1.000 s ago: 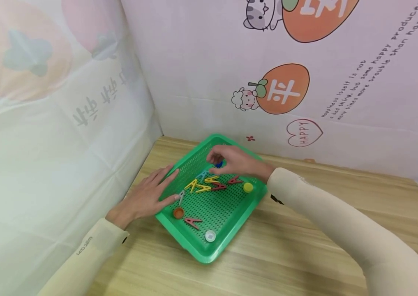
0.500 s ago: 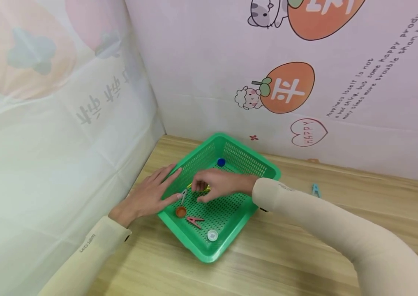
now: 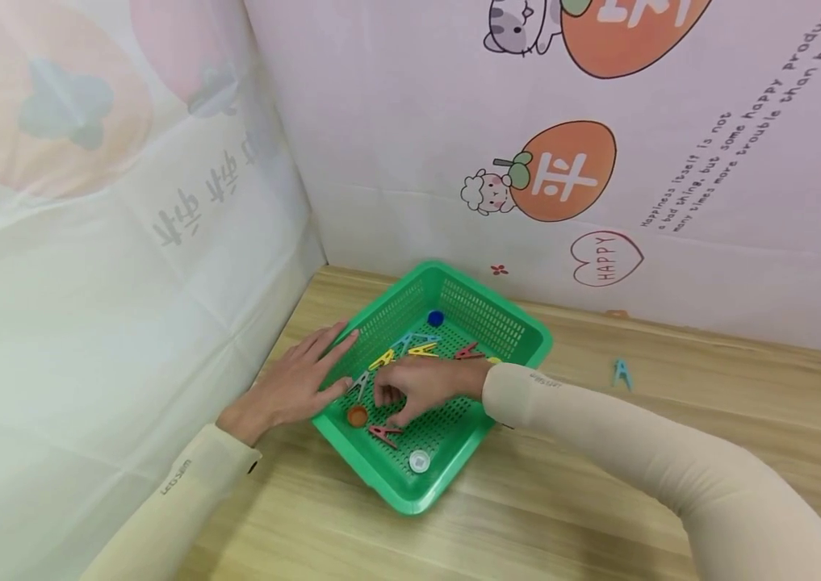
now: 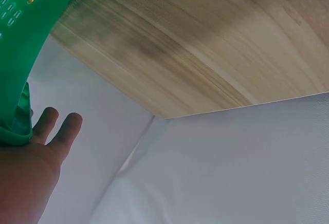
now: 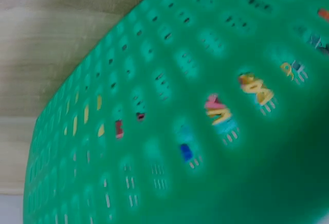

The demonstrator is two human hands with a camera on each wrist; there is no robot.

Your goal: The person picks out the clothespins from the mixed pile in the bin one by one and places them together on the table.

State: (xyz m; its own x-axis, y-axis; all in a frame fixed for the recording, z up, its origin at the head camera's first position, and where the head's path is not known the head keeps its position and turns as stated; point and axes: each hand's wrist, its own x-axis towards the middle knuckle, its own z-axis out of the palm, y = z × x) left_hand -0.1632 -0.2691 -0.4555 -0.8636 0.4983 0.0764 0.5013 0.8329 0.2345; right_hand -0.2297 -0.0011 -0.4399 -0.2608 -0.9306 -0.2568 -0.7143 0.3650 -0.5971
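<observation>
Reaching into the green basket (image 3: 504,327) from the right, the right hand (image 3: 417,391) hovering low over its perforated floor, fingers (image 3: 388,397) curled downward among the small clips; whether anything is pinched between them cannot be told from here. Lying just below those fingertips, a red clothespin (image 3: 383,434), with an orange bottle cap (image 3: 357,415) just to its left and a white bottle cap (image 3: 419,461) nearer the front corner. Resting flat against the basket's left rim, the left hand (image 3: 294,383), fingers straight and spread, released, nothing gripped; seen from the left wrist view as fingertips laid along the green wall (image 4: 23,54). Scattered behind the right hand, yellow clothespins (image 3: 420,350), a second red clothespin (image 3: 468,352) and a blue bottle cap (image 3: 436,318) near the far wall. Sitting on the wooden desk (image 3: 599,484), close to the corner of the printed backdrop (image 3: 454,121), the basket itself. Lying well apart on the desk to the right, a light blue clothespin (image 3: 622,373). Showing only blurred green mesh with coloured specks behind it, the right wrist view.
</observation>
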